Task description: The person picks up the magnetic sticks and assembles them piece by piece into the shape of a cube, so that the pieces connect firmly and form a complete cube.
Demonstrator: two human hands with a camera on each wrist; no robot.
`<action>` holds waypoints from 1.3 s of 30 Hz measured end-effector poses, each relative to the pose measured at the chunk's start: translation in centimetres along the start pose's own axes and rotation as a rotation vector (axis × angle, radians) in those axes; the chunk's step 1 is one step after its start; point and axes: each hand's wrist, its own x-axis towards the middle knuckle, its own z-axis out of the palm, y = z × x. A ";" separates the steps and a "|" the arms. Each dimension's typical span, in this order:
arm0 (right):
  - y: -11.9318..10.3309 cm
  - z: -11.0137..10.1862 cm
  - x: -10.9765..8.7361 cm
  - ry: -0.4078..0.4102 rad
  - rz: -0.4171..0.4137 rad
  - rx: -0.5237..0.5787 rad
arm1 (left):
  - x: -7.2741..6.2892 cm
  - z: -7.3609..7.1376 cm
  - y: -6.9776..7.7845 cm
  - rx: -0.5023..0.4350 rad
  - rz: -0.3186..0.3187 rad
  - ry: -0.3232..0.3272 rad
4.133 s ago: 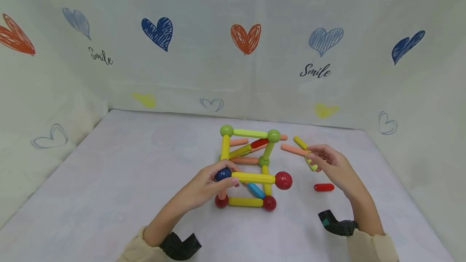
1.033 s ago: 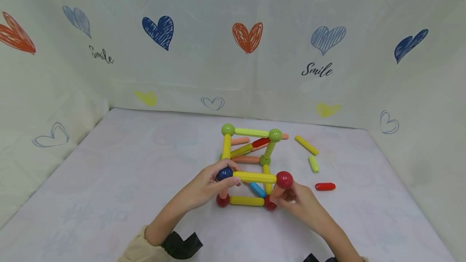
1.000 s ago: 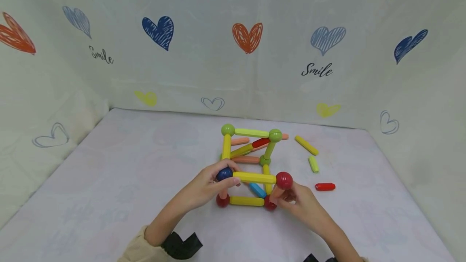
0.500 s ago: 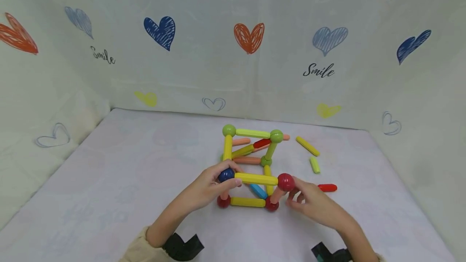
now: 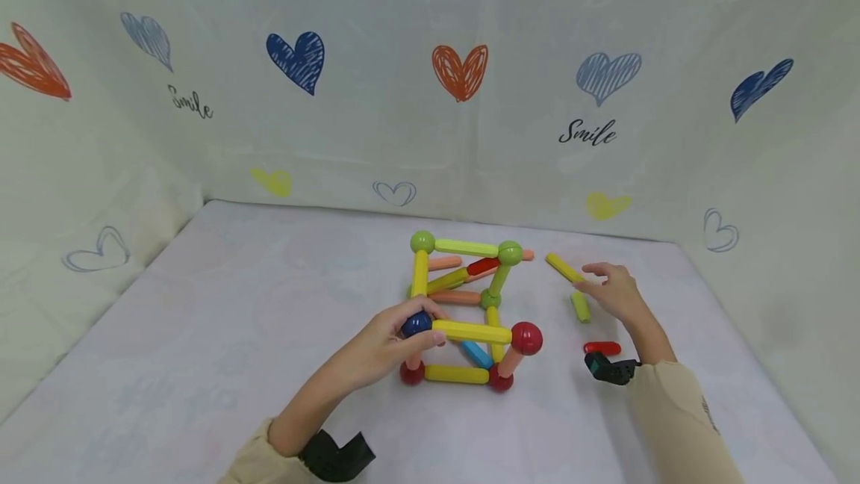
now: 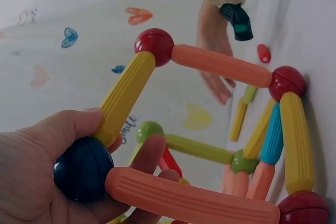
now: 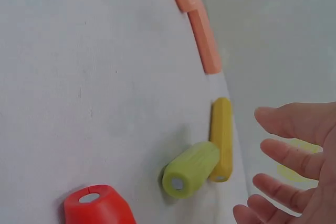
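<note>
Left grip (image 5: 379, 342) is grasping the one blue ball (image 5: 418, 324), thumb and fingers round it, a little left of and below the middle of my head view. Right grip (image 5: 617, 296) is released: I see relaxed fingers with nothing in them, near the yellow stick (image 5: 563, 267) at the right of the frame, and my right wrist view shows them apart from it.

I have the model (image 5: 472, 332) on the bench (image 5: 269, 305), in the middle of the head view. I count four balls on its near square: the blue one and three red balls (image 5: 527, 337). Four sticks (image 5: 457, 374) join them, two yellow and two salmon. Behind, I make out three green balls (image 5: 510, 252); a bit of green at the model's left is too hidden to name. One blue stick (image 5: 476, 354) shows slanting through the square.

Below the yellow stick I see one lime stick (image 5: 581, 307), then one red stick (image 5: 602, 348). Two salmon sticks (image 7: 205, 38) run end to end at the top of my right wrist view. On the backdrop (image 5: 376, 133) I count eleven hearts (image 5: 460, 73).
</note>
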 end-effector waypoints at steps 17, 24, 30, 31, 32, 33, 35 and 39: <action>0.7 1.6 3.0 0.022 0.183 -0.013 | 0.0 0.0 -0.3 -0.015 -0.002 -0.002; 0.9 1.8 3.2 0.067 0.177 -0.010 | 0.0 -0.1 -0.3 -0.020 0.003 -0.007; 1.2 1.6 2.8 0.097 0.134 0.030 | 0.1 -0.1 -0.2 -0.020 0.017 -0.019; 1.1 1.6 2.6 0.102 0.127 0.056 | 0.1 -0.1 -0.2 -0.022 0.019 -0.022; 1.0 1.5 2.5 0.105 0.119 0.089 | 0.1 -0.1 -0.2 -0.022 0.018 -0.022; 1.0 1.4 2.3 0.105 0.111 0.126 | 0.1 -0.1 -0.2 -0.021 0.018 -0.023; 0.6 1.2 2.0 0.096 0.100 0.215 | 0.1 0.0 -0.2 -0.021 0.017 -0.024; -0.5 0.8 0.7 0.042 0.074 0.422 | 0.2 0.0 -0.2 -0.024 0.016 -0.028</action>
